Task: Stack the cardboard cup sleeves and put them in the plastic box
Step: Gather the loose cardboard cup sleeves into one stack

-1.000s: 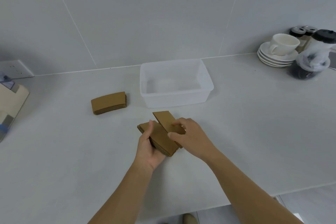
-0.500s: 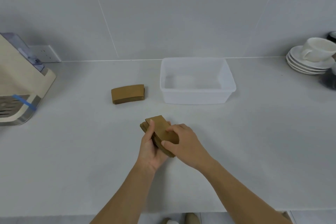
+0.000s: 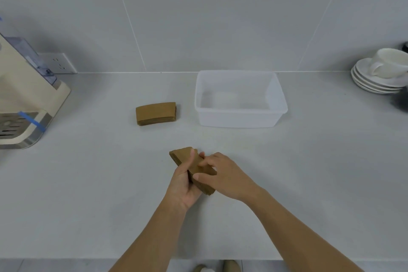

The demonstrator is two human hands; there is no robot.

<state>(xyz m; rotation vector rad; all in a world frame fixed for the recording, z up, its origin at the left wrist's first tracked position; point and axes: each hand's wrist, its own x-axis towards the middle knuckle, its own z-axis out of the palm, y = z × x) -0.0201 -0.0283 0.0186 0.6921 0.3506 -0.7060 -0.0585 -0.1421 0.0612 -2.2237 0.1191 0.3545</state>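
Grey tiled wall [image 3: 198, 13] backs a pale counter [image 3: 88, 194] that fills the view. At its left edge sits a cream appliance [image 3: 24, 99]; at far right, stacked saucers [image 3: 375, 81] carry a white cup [image 3: 388, 64]. A clear plastic box [image 3: 240, 117] stands near the wall, one pile of cardboard sleeves [image 3: 155, 113] just beside it. Nearer, the left hand [image 3: 183, 185] and right hand [image 3: 227, 176] both close their grip on a second sleeve stack [image 3: 180, 154].

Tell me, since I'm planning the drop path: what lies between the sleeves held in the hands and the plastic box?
Nothing: the head view shows only bare countertop between the held sleeves and the plastic box. The other sleeve stack sits off to the left.
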